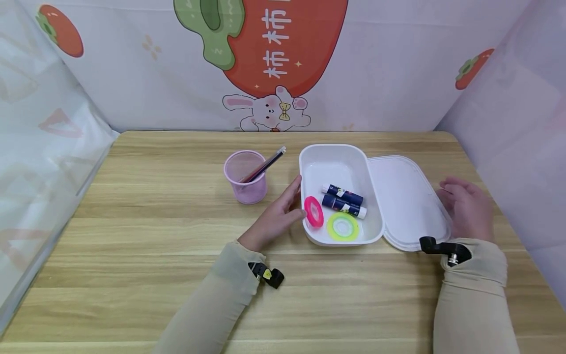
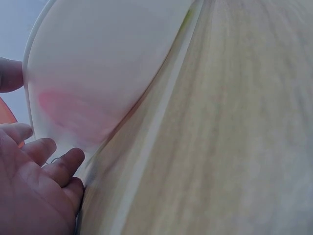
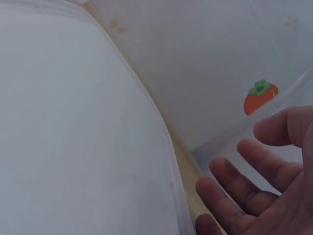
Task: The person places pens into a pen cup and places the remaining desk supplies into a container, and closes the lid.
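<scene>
A white plastic box [image 1: 327, 169] stands uncovered on the table. Inside lie two dark blue glue sticks [image 1: 345, 194] with white ends, a pink tape roll [image 1: 314, 212] standing tilted against the left wall, and a yellow-green tape roll [image 1: 343, 226] lying flat. My left hand [image 1: 276, 219] touches the box's left side, thumb at the rim, fingers extended along the wall. In the left wrist view the pink roll shows faintly through the wall. Right of the box lies its white lid [image 1: 407, 201]. Beside the lid's right edge my right hand [image 1: 468, 209] holds nothing, its fingers loosely bent.
A pink mesh pen cup [image 1: 249, 191] stands left of the box, with a few pencils [image 1: 265, 166] leaning in it. The wooden table [image 1: 146, 236] meets a printed white cloth [image 1: 380, 73] at the back and sides.
</scene>
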Tool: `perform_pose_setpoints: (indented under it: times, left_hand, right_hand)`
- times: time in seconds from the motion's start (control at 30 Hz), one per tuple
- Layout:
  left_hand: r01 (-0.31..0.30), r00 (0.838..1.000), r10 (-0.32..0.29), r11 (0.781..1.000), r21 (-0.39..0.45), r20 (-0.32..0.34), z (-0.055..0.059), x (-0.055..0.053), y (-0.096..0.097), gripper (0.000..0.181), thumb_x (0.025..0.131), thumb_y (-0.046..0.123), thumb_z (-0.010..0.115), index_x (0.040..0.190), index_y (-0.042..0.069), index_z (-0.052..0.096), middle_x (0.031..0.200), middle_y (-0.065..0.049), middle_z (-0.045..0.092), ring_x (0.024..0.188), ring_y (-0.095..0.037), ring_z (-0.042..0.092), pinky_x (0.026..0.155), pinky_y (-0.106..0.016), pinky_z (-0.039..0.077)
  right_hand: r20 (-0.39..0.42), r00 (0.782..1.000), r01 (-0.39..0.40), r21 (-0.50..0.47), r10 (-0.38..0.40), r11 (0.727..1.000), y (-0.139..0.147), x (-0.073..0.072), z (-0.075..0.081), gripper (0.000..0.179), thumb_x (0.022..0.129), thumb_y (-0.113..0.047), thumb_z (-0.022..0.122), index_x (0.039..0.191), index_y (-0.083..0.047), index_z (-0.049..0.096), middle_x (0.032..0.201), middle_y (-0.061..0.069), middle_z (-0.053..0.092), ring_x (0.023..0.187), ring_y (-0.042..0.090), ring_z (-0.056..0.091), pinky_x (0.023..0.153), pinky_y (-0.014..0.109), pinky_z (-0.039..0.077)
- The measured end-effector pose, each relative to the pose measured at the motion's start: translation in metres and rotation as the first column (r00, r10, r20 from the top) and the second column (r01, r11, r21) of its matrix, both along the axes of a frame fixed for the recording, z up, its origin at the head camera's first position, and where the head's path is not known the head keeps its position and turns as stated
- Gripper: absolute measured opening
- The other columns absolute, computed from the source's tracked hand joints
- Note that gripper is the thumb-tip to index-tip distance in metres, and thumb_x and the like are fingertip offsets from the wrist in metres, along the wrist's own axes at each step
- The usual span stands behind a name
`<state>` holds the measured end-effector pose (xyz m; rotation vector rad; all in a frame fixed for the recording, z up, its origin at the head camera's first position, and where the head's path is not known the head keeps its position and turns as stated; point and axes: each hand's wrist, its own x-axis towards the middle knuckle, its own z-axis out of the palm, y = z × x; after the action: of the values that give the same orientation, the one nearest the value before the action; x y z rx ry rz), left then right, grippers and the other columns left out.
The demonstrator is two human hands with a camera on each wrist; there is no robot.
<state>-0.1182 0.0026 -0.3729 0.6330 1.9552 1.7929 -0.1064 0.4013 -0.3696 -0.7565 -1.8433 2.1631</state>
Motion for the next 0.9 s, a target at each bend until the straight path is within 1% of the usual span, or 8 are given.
perform_pose_setpoints:
  times: [0.1, 0.23, 0.4, 0.5, 0.6, 0.8, 0.9]
  left_hand:
    - [-0.002, 1.000, 0.002, 1.000, 0.001, 0.006, -0.0007, 0.0000, 0.0002, 0.073, 0.093, 0.008, 0.050, 0.150, 0.013, 0.006, 0.155, -0.008, 0.010, 0.138, -0.029, 0.021, 0.111, -0.046, 0.020]
    - [-0.009, 1.000, 0.009, 1.000, -0.006, 0.006, -0.0022, -0.0007, 0.0008, 0.074, 0.092, 0.008, 0.051, 0.150, 0.013, 0.006, 0.155, -0.007, 0.010, 0.138, -0.027, 0.021, 0.111, -0.045, 0.020]
    - [-0.010, 1.000, 0.010, 1.000, -0.011, 0.009, -0.0035, -0.0010, 0.0008, 0.073, 0.092, 0.010, 0.050, 0.150, 0.014, 0.005, 0.155, -0.007, 0.010, 0.138, -0.026, 0.022, 0.111, -0.044, 0.020]
    - [-0.010, 1.000, 0.010, 1.000, -0.017, 0.012, -0.0038, -0.0010, 0.0005, 0.073, 0.093, 0.011, 0.050, 0.151, 0.015, 0.005, 0.155, -0.007, 0.010, 0.138, -0.025, 0.022, 0.111, -0.043, 0.020]
    - [-0.006, 1.000, 0.006, 1.000, -0.015, 0.007, -0.0039, -0.0009, 0.0000, 0.074, 0.093, 0.010, 0.050, 0.151, 0.014, 0.005, 0.155, -0.007, 0.011, 0.138, -0.025, 0.022, 0.111, -0.044, 0.020]
    - [-0.004, 1.000, 0.004, 0.999, -0.036, 0.003, -0.0036, -0.0013, -0.0005, 0.074, 0.093, 0.011, 0.051, 0.151, 0.015, 0.006, 0.155, -0.007, 0.010, 0.138, -0.025, 0.022, 0.112, -0.043, 0.020]
    - [-0.007, 1.000, 0.007, 0.999, -0.042, 0.005, -0.0046, -0.0018, -0.0005, 0.074, 0.092, 0.012, 0.051, 0.151, 0.015, 0.005, 0.156, -0.005, 0.009, 0.138, -0.025, 0.021, 0.112, -0.043, 0.020]
  right_hand:
    - [0.014, 1.000, -0.013, -0.043, 0.013, 0.999, 0.0046, 0.0021, -0.0002, 0.022, 0.086, -0.019, 0.068, 0.107, -0.015, 0.064, 0.098, -0.007, 0.066, 0.093, 0.008, 0.063, 0.072, 0.018, 0.049]
    - [0.020, 0.999, -0.028, -0.076, 0.029, 0.997, 0.0063, 0.0030, 0.0000, 0.022, 0.085, -0.019, 0.068, 0.107, -0.015, 0.063, 0.095, -0.007, 0.067, 0.092, 0.008, 0.064, 0.071, 0.019, 0.049]
    - [0.019, 0.999, -0.024, -0.079, 0.025, 0.997, 0.0053, 0.0028, 0.0007, 0.021, 0.086, -0.019, 0.068, 0.105, -0.015, 0.062, 0.093, -0.006, 0.067, 0.090, 0.008, 0.064, 0.070, 0.019, 0.050]
    - [0.018, 1.000, -0.021, -0.104, 0.023, 0.994, 0.0046, 0.0027, 0.0007, 0.021, 0.086, -0.017, 0.068, 0.105, -0.014, 0.062, 0.093, -0.005, 0.067, 0.088, 0.010, 0.065, 0.068, 0.021, 0.051]
    - [0.024, 0.999, -0.030, -0.101, 0.033, 0.994, 0.0037, 0.0025, 0.0000, 0.022, 0.086, -0.016, 0.067, 0.107, -0.014, 0.060, 0.095, -0.003, 0.067, 0.088, 0.011, 0.065, 0.066, 0.023, 0.052]
    - [0.051, 0.997, -0.053, -0.050, 0.056, 0.997, 0.0035, 0.0027, -0.0030, 0.032, 0.085, -0.024, 0.068, 0.115, -0.015, 0.058, 0.110, -0.002, 0.062, 0.097, 0.011, 0.061, 0.069, 0.022, 0.052]
    - [0.064, 0.996, -0.055, -0.040, 0.057, 0.998, 0.0041, 0.0019, -0.0039, 0.034, 0.085, -0.026, 0.068, 0.116, -0.016, 0.057, 0.110, -0.002, 0.061, 0.098, 0.011, 0.061, 0.069, 0.021, 0.051]
